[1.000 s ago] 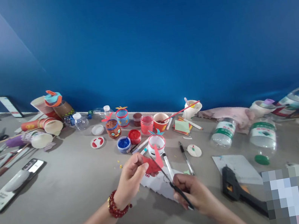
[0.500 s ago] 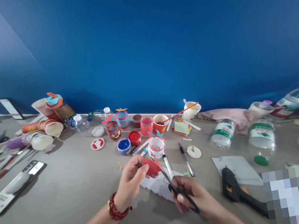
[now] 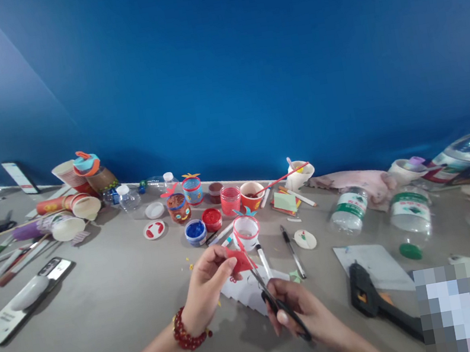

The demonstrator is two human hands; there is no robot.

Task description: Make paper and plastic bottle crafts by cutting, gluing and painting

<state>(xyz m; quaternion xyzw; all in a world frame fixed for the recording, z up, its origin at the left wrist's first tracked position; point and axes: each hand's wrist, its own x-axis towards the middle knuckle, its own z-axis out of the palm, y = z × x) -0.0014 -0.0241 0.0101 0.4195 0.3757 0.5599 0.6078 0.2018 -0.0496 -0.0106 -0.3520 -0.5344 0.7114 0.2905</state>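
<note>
Low in the middle of the head view, just above the near edge of the grey tabletop [image 3: 114, 292], the left hand [image 3: 208, 282] pinches a small red paper cut-out [image 3: 239, 261] between thumb and fingertips, holding it clear of the surface. A red bead bracelet [image 3: 187, 334] sits on that wrist. The right hand [image 3: 305, 314] is lower and to the right, clenched through the loops of black-handled scissors [image 3: 276, 298]. Their long axis runs on a slant from that hand up and to the left, and the blade tips meet the cut-out's lower right edge; how far the blades are parted cannot be told. So the cut-out lies up-left of the right hand, in line with the blades, and the left hand is the nearer one, already gripping it. Beneath both hands a white paper sheet with a zigzag edge [image 3: 245, 291] lies flat. A clear cup with a red rim [image 3: 246, 231] stands just beyond the cut-out, and a black glue gun [image 3: 370, 297] lies to the right, well apart.
</note>
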